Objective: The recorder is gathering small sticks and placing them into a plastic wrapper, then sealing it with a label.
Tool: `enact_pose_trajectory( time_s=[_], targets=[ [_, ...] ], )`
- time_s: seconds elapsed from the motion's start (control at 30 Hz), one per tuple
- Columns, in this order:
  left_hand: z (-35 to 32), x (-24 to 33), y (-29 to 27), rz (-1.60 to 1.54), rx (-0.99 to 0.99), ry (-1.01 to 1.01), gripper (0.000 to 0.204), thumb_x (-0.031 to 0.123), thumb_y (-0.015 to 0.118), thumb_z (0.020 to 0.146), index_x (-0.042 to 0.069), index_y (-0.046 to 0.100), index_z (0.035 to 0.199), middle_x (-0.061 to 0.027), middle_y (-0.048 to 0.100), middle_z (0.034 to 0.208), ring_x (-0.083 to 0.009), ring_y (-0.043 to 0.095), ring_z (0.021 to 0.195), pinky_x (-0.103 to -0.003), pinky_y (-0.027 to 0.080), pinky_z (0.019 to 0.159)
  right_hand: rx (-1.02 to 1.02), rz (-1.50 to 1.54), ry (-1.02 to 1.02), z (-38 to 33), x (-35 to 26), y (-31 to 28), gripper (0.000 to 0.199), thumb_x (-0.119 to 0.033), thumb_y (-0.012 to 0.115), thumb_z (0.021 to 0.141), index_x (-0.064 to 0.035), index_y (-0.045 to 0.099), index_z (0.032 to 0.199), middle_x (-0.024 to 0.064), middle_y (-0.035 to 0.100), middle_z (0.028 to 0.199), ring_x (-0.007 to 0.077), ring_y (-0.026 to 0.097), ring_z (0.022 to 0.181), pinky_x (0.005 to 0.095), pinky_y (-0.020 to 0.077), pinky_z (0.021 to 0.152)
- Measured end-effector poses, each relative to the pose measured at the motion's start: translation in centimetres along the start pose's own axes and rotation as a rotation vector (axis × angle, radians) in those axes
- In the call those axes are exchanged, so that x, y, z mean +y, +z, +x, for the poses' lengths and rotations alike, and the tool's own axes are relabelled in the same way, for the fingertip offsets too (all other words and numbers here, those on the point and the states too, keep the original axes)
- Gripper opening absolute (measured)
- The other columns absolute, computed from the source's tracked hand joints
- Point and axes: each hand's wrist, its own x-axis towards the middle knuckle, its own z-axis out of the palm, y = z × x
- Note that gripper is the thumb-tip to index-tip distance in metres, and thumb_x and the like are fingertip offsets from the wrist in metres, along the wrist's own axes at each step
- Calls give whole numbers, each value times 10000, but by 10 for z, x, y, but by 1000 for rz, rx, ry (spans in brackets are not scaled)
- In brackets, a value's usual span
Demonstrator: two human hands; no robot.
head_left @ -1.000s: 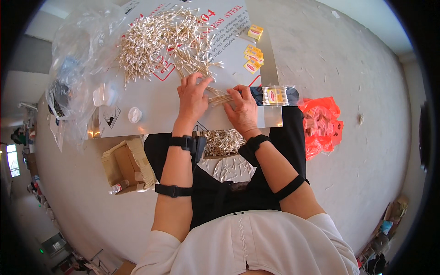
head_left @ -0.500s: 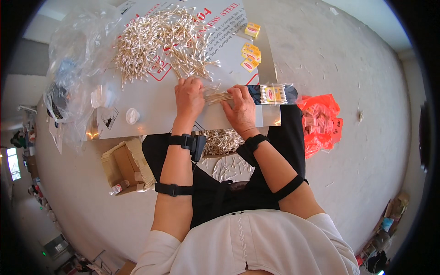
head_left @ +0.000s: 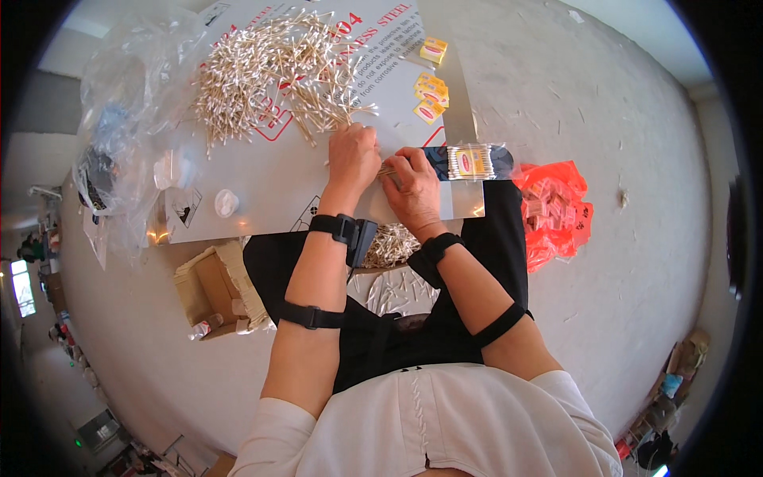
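Both my hands work close together over the near part of a silver sheet-covered table (head_left: 262,191). My right hand (head_left: 415,189) is closed in a pinch on a small bunch of cotton swabs (head_left: 387,170), mostly hidden by the fingers. My left hand (head_left: 354,159) has its fingers curled shut beside that bunch, just below the large loose heap of cotton swabs (head_left: 246,87); what lies inside it is hidden. Right of my right hand, a clear pack of cotton swabs with a yellow label (head_left: 470,162) lies on a dark patterned strip (head_left: 435,162).
Yellow cards (head_left: 430,97) and a small yellow stack (head_left: 433,50) lie at the table's right. A round white lid (head_left: 226,203) and clear plastic bag (head_left: 131,87) are left. Below stand a cardboard box (head_left: 213,290) and more swabs (head_left: 389,246); a red bag (head_left: 556,179) is right.
My left hand has moved right and slightly away from me, nearer my right hand, covering swabs that showed between them. My right hand has barely moved.
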Motion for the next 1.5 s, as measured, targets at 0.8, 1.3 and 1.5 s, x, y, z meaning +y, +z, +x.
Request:
enact_pose_trajectory(
  time_s=[0.8, 1.3, 1.5],
  targets=[
    [-72, -37, -21, -437, 320, -393, 136, 15, 670, 779, 29, 630, 908, -87, 612, 879, -250, 593, 836, -359, 485, 745, 5, -23, -61, -1, 2, 3, 133, -124, 724, 746, -103, 700, 876, 61, 584, 942, 269, 601, 901, 385, 498, 769],
    [-29, -30, -34, -263, 18, -183, 101, 23, 693, 738, 57, 609, 784, -93, 606, 820, -319, 576, 894, -430, 471, 770, -13, -26, -41, 0, 5, 0, 121, -127, 722, 754, -109, 696, 871, 49, 599, 932, 265, 602, 904, 383, 499, 775],
    [-32, -25, -41, -109, 38, -204, 126, 49, 734, 718, 61, 632, 792, -57, 603, 798, -266, 592, 860, -381, 486, 756, -7, -31, -44, 0, 5, 0, 121, -126, 720, 754, -109, 696, 872, 51, 604, 942, 267, 603, 911, 385, 497, 780]
  ],
)
